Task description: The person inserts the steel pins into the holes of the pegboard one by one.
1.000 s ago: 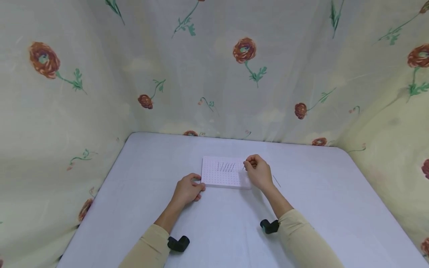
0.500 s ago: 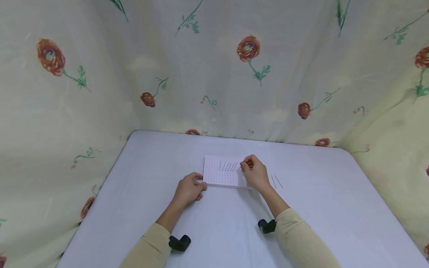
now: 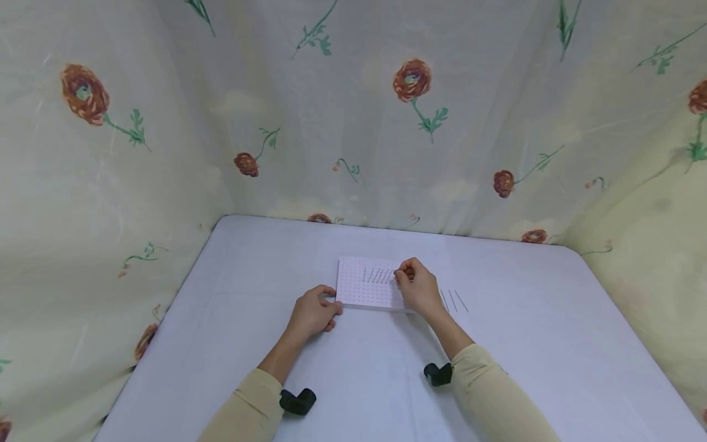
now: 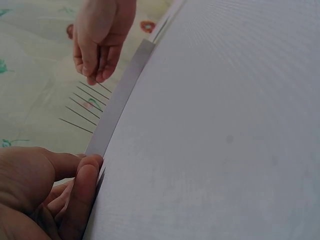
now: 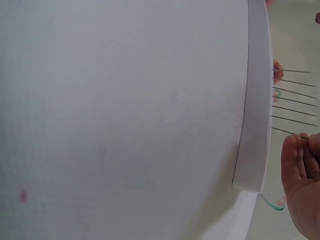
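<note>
Progress, judged from layout: pegboard (image 3: 364, 294) flat on bench (image 3: 364, 387), part-filled, with six pins (image 5: 295, 93) standing in a single row across it and a seventh pin (image 5: 283, 131) at the right end of that row, lower end down at the board; unable to tell if fully seated. Left to do, by estimate: letting go of that seventh, then setting three loose pins (image 3: 453, 301) lying side by side on the bench, right of the pegboard and just beyond the right wrist; more possibly hidden there. Right hand (image 3: 418, 287): fingers (image 5: 290, 150) clamped on upper part of the seventh pin. Left hand (image 3: 311, 313): thumb and forefinger gripping near left corner of the pegboard, apparently for steadiness. Counts: pegboard, one; pins standing unheld, six; pin in fingers, one; loose pins, three; total visible pins, ten; hands, two; black wrist cameras (image 3: 298, 402), two; board holes too fine for a reliable count.
</note>
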Demonstrator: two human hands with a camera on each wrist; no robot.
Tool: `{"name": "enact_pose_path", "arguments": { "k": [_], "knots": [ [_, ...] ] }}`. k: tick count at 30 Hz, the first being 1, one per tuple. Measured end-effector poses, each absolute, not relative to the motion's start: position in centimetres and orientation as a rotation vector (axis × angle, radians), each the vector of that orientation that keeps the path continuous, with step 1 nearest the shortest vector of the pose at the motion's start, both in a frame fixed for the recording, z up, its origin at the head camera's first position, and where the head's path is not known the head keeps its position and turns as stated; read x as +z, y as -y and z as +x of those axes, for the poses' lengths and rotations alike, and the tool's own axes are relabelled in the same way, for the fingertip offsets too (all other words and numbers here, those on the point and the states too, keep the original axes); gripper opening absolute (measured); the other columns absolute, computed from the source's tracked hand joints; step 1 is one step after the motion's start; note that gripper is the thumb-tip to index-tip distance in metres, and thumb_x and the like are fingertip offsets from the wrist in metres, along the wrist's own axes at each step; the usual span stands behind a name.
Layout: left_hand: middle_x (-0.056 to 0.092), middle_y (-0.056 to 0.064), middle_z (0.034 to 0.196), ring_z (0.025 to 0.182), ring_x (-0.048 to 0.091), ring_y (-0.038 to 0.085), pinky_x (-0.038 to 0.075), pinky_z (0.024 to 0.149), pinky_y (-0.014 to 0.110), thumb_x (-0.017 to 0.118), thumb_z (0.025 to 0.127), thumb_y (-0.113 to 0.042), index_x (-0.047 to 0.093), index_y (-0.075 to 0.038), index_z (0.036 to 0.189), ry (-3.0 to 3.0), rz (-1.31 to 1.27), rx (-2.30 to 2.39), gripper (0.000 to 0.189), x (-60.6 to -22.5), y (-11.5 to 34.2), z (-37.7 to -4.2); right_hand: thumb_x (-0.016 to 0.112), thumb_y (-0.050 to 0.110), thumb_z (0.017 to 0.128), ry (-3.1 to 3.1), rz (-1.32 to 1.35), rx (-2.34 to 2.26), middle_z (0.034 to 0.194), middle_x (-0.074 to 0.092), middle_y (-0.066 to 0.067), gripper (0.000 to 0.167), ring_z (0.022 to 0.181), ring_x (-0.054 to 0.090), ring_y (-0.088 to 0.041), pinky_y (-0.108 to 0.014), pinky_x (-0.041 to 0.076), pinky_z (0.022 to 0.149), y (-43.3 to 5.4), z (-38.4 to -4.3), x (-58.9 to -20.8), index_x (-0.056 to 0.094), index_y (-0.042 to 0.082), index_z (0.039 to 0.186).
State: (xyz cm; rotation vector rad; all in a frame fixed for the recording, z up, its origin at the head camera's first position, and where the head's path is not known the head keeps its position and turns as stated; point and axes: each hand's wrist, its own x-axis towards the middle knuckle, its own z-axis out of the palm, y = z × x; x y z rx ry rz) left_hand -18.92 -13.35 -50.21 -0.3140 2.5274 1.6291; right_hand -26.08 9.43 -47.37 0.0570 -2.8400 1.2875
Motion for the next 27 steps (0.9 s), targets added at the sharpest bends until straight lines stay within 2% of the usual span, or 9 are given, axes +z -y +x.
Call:
{"name": "enact_pose_path", "arguments": {
  "k": [17,27],
  "knots": [
    [0.074,0.005,0.083,0.053,0.062,0.011,0.055,0.050,0.021,0.069,0.096,-0.014,0.061,-0.005,0.128,-2.520,-0.309,1.624,0.034,-49.9,13.1,-18.8,0.059,0.013,0.101,2.839,0.075,1.226,0.102,0.067,-0.011,0.007,0.096,0.064,-0.024,-0.036,0.053,0.086,-9.5,-26.0,-48.2,0.060,0.007,0.106],
    [0.075,0.006,0.083,0.054,0.063,0.012,0.055,0.050,0.022,0.068,0.097,-0.012,0.061,-0.004,0.128,-2.524,-0.327,1.621,0.033,-49.7,13.3,-18.8,0.063,0.016,0.098,2.852,0.087,1.188,0.104,0.072,-0.014,0.016,0.098,0.068,-0.026,-0.041,0.055,0.090,-10.8,-26.2,-47.5,0.068,0.005,0.108]
  ]
}}
